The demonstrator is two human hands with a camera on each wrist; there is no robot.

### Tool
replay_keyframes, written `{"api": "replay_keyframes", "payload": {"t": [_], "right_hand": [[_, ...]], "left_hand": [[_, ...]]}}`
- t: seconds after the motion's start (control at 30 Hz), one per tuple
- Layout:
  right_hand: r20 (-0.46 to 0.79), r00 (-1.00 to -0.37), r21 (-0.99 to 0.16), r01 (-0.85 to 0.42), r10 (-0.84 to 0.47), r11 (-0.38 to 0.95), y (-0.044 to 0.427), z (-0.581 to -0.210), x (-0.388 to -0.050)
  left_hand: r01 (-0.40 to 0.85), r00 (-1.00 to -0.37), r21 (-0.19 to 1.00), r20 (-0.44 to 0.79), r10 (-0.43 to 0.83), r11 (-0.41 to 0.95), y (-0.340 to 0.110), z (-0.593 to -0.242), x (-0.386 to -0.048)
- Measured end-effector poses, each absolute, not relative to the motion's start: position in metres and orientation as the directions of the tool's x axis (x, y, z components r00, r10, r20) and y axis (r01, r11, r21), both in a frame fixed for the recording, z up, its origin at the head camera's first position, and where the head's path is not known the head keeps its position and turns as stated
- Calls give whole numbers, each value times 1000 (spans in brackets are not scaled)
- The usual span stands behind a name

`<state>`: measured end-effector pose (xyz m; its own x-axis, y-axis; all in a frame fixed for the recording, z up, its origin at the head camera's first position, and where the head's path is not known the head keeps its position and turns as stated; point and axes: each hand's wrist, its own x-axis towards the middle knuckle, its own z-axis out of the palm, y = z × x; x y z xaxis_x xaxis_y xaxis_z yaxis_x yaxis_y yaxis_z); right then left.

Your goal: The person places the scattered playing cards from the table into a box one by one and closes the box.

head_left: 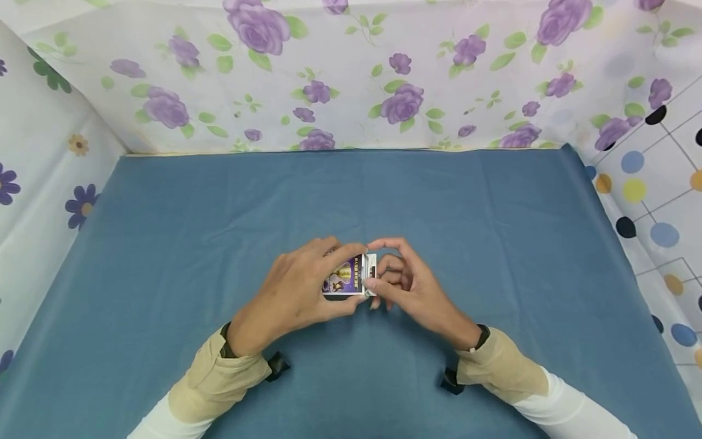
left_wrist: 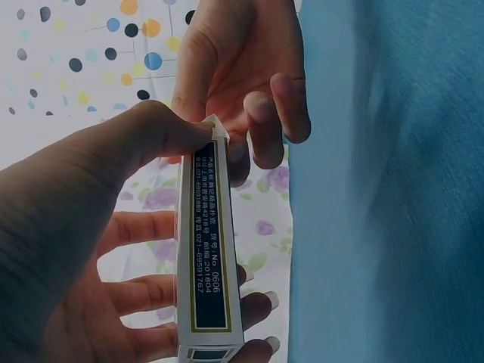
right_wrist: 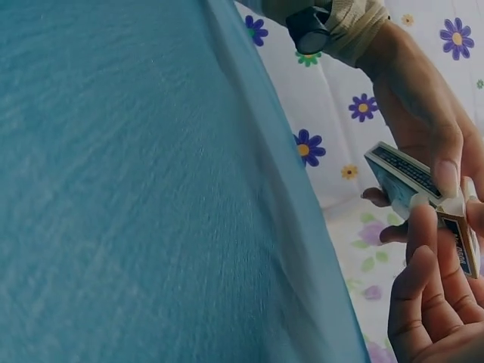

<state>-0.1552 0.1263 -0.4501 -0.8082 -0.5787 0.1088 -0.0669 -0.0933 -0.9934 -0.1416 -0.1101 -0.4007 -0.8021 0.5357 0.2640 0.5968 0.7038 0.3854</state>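
A small purple-and-white playing card box [head_left: 344,279] is held above the blue cloth near the middle of the head view. My left hand [head_left: 290,286] grips it across its long edges, thumb on the near side and fingers on the far side. In the left wrist view the narrow side of the card box [left_wrist: 212,242] carries printed lettering. At the box's right end, my right hand [head_left: 419,292] holds the end flap [head_left: 372,268] with thumb and index finger, other fingers curled. The right wrist view shows that flap [right_wrist: 460,234] bent away from the box. What lies inside is hidden.
A blue cloth [head_left: 181,244] covers the table. Behind it hangs a white sheet with purple roses [head_left: 403,103]. Patterned sheets line both sides, with flowers on the left sheet [head_left: 38,244] and dots on the right sheet [head_left: 658,201].
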Motion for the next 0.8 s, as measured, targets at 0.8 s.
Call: {"api": "replay_keyframes", "payload": {"t": [0.8], "right_hand": [[-178,-634,-867,463,-752,-186,132,-457,-159]], "left_hand": [[642,-765,399,279,581,655,-106,-399,-136]]}}
